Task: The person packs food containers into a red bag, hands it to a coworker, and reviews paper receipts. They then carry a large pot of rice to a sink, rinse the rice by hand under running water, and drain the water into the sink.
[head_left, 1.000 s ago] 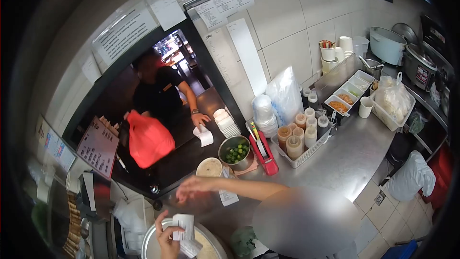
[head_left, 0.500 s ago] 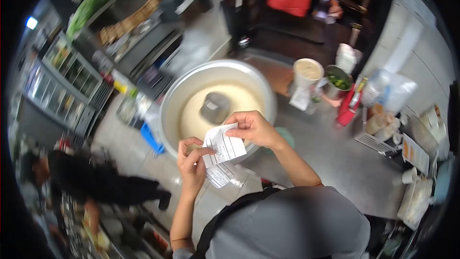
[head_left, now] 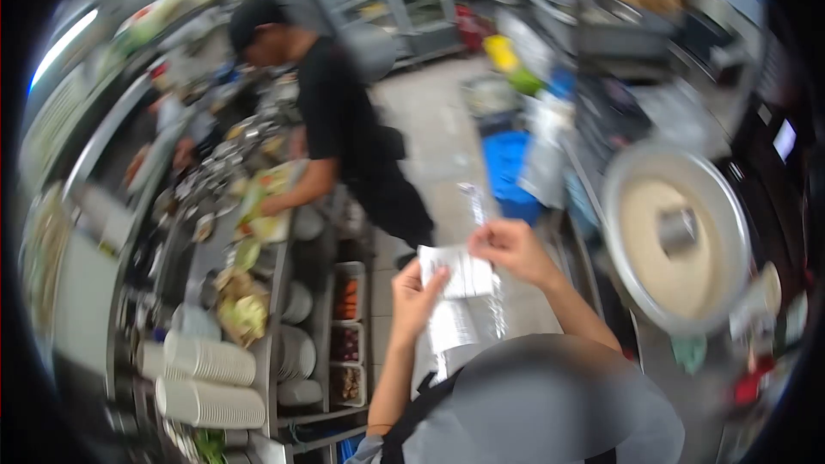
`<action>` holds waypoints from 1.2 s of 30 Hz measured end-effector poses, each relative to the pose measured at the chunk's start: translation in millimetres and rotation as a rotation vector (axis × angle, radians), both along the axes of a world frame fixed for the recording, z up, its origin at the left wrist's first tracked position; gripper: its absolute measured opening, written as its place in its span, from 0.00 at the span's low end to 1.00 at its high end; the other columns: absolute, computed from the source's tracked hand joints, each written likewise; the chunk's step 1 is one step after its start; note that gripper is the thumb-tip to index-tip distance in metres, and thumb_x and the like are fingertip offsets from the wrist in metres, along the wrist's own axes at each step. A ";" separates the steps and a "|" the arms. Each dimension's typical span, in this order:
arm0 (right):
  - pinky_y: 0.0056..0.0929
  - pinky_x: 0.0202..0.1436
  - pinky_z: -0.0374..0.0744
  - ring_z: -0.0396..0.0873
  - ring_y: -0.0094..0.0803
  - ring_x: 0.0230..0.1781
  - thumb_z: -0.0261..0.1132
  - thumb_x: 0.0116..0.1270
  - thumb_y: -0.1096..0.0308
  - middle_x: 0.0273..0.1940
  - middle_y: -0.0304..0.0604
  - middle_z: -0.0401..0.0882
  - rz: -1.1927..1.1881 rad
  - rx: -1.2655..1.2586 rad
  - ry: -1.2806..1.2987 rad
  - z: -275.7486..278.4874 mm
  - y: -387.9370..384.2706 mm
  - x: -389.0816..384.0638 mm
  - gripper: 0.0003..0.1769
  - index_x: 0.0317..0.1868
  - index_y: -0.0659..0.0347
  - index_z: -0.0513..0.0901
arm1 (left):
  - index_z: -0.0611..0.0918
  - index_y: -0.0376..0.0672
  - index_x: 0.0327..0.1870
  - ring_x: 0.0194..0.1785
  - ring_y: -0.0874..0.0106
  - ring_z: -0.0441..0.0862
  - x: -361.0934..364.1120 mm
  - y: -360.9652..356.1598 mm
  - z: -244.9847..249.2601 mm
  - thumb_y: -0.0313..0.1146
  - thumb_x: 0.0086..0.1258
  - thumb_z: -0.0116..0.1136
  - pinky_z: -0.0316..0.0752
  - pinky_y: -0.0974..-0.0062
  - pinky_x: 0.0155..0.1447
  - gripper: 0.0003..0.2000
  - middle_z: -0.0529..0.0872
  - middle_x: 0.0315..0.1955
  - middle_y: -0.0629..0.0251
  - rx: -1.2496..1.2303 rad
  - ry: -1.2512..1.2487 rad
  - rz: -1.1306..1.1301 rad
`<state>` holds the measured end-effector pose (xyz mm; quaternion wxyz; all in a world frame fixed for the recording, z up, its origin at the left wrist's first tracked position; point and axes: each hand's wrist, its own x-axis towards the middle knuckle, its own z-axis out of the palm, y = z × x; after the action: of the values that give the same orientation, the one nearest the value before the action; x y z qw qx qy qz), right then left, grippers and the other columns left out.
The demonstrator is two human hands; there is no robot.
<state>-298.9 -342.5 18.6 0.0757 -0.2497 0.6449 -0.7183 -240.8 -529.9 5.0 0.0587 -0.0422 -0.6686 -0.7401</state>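
Observation:
A printed paper receipt [head_left: 464, 275] is stretched between my two hands in front of my chest, and a second strip of paper [head_left: 451, 325] hangs below it. My left hand [head_left: 415, 302] pinches its left edge, thumb lying on top of the paper. At the upper right corner, my right hand [head_left: 514, 251] holds it between thumb and fingers. The print is too blurred to read. Off to the right, apart from both hands, stands a large metal pot [head_left: 614, 232] with pale contents and a metal cup [head_left: 677, 229] in it.
On the left, a co-worker [head_left: 344, 120] in black bends over a counter with vegetables [head_left: 273, 198]. Stacked white bowls [head_left: 210, 402] stand at the near left, beside trays of ingredients [head_left: 348, 296] below. Blue bags [head_left: 509, 167] lie by the aisle floor [head_left: 421, 112].
My view has swung left, from the metal pot toward the aisle and the co-worker's counter. Both hands still hold the receipt, and my left thumb now lies over it.

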 end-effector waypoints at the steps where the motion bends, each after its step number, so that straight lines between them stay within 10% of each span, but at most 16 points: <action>1: 0.18 0.34 0.75 0.76 0.19 0.33 0.63 0.57 0.74 0.35 0.38 0.78 0.116 -0.084 -0.124 5.6 -21.2 -1.7 0.13 0.43 0.67 0.76 | 0.79 0.33 0.39 0.35 0.84 0.74 -3.8 -11.1 8.0 0.25 0.62 0.56 0.69 0.85 0.39 0.07 0.81 0.31 0.70 0.032 0.011 0.133; 6: 0.26 0.53 0.71 0.74 0.26 0.47 0.62 0.59 0.72 0.50 0.44 0.73 0.364 -0.578 -0.369 -24.5 -126.0 -31.6 0.25 0.56 0.67 0.66 | 0.74 0.35 0.39 0.36 0.82 0.72 -38.8 -76.1 21.3 0.26 0.66 0.51 0.67 0.86 0.40 0.05 0.76 0.34 0.66 -0.184 0.509 0.862; 11: 0.23 0.51 0.71 0.74 0.23 0.45 0.59 0.61 0.74 0.46 0.42 0.76 0.448 -0.424 -0.427 -33.6 -216.7 -64.7 0.19 0.53 0.67 0.70 | 0.63 0.35 0.54 0.43 0.74 0.71 -92.4 -132.0 15.2 0.21 0.67 0.43 0.68 0.78 0.48 0.15 0.71 0.45 0.56 -0.388 0.883 1.104; 16: 0.21 0.51 0.71 0.73 0.21 0.45 0.57 0.62 0.76 0.45 0.38 0.76 0.539 -0.373 -0.233 -0.3 -270.0 -137.5 0.18 0.53 0.66 0.70 | 0.69 0.37 0.55 0.29 0.71 0.76 -106.2 -192.7 26.1 0.17 0.63 0.42 0.72 0.76 0.35 0.18 0.78 0.34 0.52 -0.583 0.418 1.150; 19: 0.24 0.54 0.69 0.70 0.22 0.50 0.58 0.62 0.76 0.49 0.40 0.74 0.881 -0.285 -0.108 19.7 -291.9 -171.3 0.21 0.56 0.66 0.67 | 0.77 0.34 0.47 0.23 0.73 0.76 -99.8 -231.7 34.5 0.22 0.63 0.43 0.71 0.79 0.28 0.14 0.79 0.37 0.54 -0.773 0.306 1.032; 22: 0.25 0.57 0.67 0.67 0.22 0.53 0.58 0.62 0.75 0.53 0.39 0.70 1.122 -0.136 -0.105 1.2 -323.8 -190.4 0.25 0.60 0.66 0.64 | 0.77 0.33 0.46 0.49 0.66 0.75 -85.0 -258.6 -8.5 0.36 0.67 0.43 0.65 0.74 0.54 0.16 0.79 0.44 0.53 -0.175 0.222 0.684; 26: 0.27 0.43 0.73 0.77 0.34 0.40 0.58 0.63 0.67 0.48 0.48 0.76 1.058 0.148 0.478 6.2 -323.8 -216.2 0.26 0.61 0.60 0.64 | 0.78 0.32 0.41 0.39 0.66 0.79 -99.8 -244.8 -7.8 0.32 0.65 0.49 0.69 0.72 0.43 0.12 0.81 0.35 0.51 -0.388 -0.175 0.554; 30: 0.27 0.36 0.75 0.79 0.33 0.33 0.62 0.57 0.67 0.33 0.44 0.80 1.070 0.443 0.292 6.0 -280.3 -257.3 0.21 0.52 0.55 0.73 | 0.78 0.34 0.33 0.32 0.52 0.77 -155.4 -227.6 0.4 0.28 0.62 0.52 0.70 0.65 0.34 0.06 0.79 0.27 0.49 -0.893 0.074 0.209; 36: 0.27 0.36 0.75 0.78 0.32 0.31 0.61 0.59 0.70 0.32 0.42 0.80 0.783 0.353 0.348 4.6 -201.7 -325.6 0.07 0.36 0.64 0.79 | 0.79 0.36 0.32 0.28 0.64 0.78 -260.9 -174.8 -0.6 0.31 0.62 0.54 0.69 0.69 0.31 0.07 0.79 0.24 0.55 -0.723 -0.127 -0.212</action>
<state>-624.6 -544.2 23.2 0.2732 -0.5746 0.6177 -0.4621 -501.7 -704.7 4.4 -0.0783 -0.0833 -0.8808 -0.4594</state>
